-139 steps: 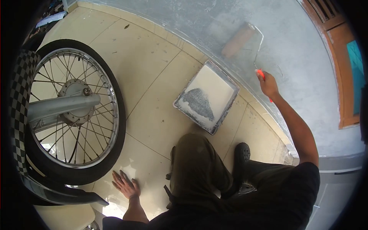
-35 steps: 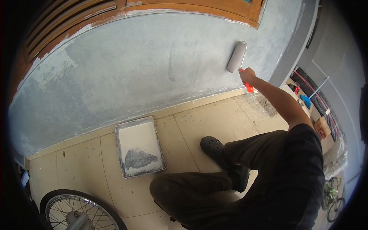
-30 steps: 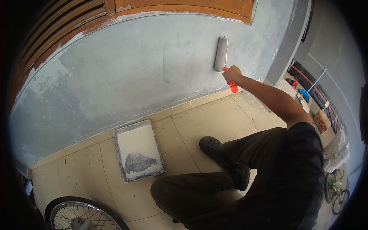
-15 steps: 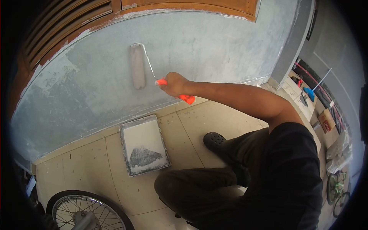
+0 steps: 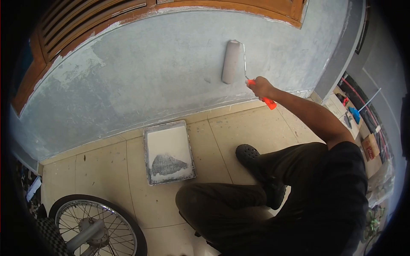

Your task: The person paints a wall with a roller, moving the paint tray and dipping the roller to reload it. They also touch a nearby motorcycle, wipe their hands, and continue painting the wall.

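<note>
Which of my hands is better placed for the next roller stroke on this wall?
Probably your right hand: it grips the orange handle of the roller, which appears to be against the grey wall. Your left hand is out of view.

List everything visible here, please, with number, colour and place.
Paint roller: 1, pale sleeve, orange handle, at wall
Paint tray: 1, dark rim, whitish paint, on floor
Wall: 1, grey, ahead
Wooden frame: 1, brown, top
Tiled floor: 1, beige, below wall
Spoked wheel: 1, black tyre, lower left
Chequered panel: 1, two-toned, lower left
Tool: 1, blue, right
Cardboard box: 1, brown, right
Shoes: 2, black, right of tray
Trousers: 1, dark, bottom
Sleeve: 1, black, lower right
Right hand: 1, bare, on roller handle
</note>
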A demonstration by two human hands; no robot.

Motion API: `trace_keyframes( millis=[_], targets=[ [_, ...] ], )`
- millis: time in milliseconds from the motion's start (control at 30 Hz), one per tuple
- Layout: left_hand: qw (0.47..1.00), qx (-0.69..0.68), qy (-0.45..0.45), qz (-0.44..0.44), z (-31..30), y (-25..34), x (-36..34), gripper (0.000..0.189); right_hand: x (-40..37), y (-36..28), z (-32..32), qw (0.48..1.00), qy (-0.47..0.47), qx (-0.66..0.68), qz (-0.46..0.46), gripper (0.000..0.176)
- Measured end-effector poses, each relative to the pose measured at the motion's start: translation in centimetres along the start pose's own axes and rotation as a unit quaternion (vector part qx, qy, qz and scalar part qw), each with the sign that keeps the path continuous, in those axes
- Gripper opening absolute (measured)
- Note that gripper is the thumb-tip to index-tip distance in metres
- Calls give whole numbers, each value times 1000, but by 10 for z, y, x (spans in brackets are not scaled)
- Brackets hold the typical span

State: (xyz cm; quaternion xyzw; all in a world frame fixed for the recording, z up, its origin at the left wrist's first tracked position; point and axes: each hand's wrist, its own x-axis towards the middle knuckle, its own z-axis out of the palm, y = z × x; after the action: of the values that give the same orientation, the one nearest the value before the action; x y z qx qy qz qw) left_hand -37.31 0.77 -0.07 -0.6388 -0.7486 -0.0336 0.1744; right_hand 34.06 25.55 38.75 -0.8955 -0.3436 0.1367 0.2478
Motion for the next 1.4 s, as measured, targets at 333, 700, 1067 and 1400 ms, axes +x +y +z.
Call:
trace_keyframes(
  millis=[333, 700, 1067, 1400],
  targets=[
    [1000, -20, -21, 0, 12, -8, -2, 67, -7, -42, 53, 994, 60, 83, 34, 50],
    [999, 10, 28, -34, 52, -17, -12, 64, -28, -113, 111, 990, 13, 138, 35, 30],
    [970, -40, -218, -100, 16, -13, 4, 76, -30, -112, 120, 990, 28, 135, 12, 39],
    [970, -52, -201, -125, 12, -8, 9, 72, -38, -143, 143, 991, -76, 50, -100, 53]
  ],
)
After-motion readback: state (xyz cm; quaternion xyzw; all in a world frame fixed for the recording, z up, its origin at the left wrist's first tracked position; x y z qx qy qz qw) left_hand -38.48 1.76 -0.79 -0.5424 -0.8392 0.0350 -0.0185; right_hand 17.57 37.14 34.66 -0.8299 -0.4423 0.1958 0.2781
